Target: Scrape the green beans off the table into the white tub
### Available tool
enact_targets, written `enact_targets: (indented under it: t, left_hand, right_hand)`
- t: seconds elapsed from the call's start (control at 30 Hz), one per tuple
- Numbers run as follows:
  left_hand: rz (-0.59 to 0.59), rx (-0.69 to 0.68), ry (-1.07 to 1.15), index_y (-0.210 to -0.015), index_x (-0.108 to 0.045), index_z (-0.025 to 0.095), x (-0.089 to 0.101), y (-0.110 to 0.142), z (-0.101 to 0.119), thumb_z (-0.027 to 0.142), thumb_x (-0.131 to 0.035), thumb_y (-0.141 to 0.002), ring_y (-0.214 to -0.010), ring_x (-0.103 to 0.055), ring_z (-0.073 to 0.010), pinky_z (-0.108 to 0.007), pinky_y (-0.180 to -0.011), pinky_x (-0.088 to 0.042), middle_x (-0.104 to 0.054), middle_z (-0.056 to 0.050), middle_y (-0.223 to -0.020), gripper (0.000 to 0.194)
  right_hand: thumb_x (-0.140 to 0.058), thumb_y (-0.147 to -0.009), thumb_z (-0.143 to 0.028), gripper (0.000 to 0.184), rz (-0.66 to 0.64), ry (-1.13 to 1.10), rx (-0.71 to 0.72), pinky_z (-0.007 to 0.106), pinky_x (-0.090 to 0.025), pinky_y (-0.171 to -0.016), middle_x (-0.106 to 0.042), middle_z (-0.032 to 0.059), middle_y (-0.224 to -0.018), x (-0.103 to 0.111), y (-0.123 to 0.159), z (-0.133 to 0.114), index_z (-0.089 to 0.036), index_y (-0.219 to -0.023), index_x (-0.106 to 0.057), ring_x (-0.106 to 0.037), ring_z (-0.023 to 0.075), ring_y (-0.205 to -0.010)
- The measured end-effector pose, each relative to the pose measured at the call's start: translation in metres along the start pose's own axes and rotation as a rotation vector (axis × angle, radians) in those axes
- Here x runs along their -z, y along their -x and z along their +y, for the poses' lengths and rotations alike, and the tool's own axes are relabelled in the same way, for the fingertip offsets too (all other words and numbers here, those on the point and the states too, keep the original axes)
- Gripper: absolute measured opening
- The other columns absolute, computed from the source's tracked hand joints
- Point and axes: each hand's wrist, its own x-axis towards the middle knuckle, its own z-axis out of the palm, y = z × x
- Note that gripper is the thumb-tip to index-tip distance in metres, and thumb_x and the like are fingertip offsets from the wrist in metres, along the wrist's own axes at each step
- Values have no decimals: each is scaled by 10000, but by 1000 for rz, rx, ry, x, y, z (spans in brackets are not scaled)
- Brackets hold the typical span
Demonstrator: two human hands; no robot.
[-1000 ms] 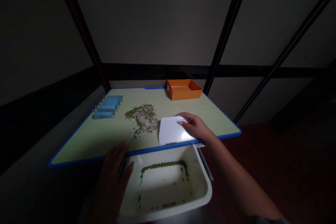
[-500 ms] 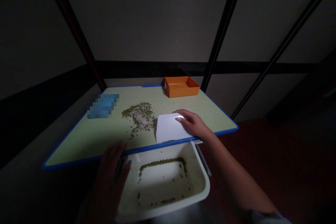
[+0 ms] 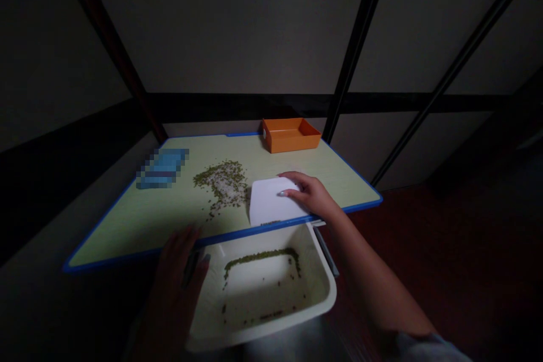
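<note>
My right hand [image 3: 311, 195] is closed on a flat white scraper [image 3: 269, 201], thumb on top. The scraper stands on the green tabletop at its blue front edge, with a few dark grains along its lower side. A spread heap of small green and whitish grains [image 3: 227, 184] lies just to the left of it. Under the table edge is a white basin [image 3: 324, 294] with green grains gathered along its far inner side. My left hand [image 3: 178, 271], in shadow, has its fingers apart at the table edge and its thumb at the basin's left rim.
An orange open box [image 3: 292, 142] stands at the back right of the table [image 3: 339, 184]. A blurred-out blue item [image 3: 163, 168] lies at the left side. A panelled wall [image 3: 237, 28] rises behind the table, and the reddish floor [image 3: 407, 226] shows on the right.
The whole view has shifted slightly, with things sitting a little higher and further left. Both hands, the scraper and the grains keep nearly the same places relative to the table.
</note>
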Motion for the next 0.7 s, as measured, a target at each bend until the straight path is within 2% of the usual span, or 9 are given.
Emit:
enact_targets:
  t: [0.2,0.4,0.7]
  left_hand:
    - [13,-9,5,-1408,-404,347,0,1,1,452,-414,-920,-1427,-307,-247,-518,-1183,-236,-415,-15,-1502,499]
    - [10,-13,23,-1406,-403,348,0,1,1,447,-421,-921,-1434,-289,-230,-500,-1190,-221,-407,-7,-1509,495]
    - [5,-18,32,-1409,-395,343,2,1,4,448,-407,-930,-1431,-291,-224,-503,-1188,-218,-407,-20,-1506,491]
  right_hand:
    - [-708,-773,-349,379,36,26,-32,371,-481,-908,-692,75,-1146,-1,0,1,-229,-1132,-680,-615,239,-1069]
    - [-732,-738,-355,368,86,-68,-32,354,-474,-913,-701,78,-1111,2,1,3,-208,-1073,-700,-628,224,-1039]
    - [-746,-712,-355,350,72,-103,-56,350,-480,-892,-715,76,-1069,6,1,5,-196,-1022,-713,-637,216,-1001]
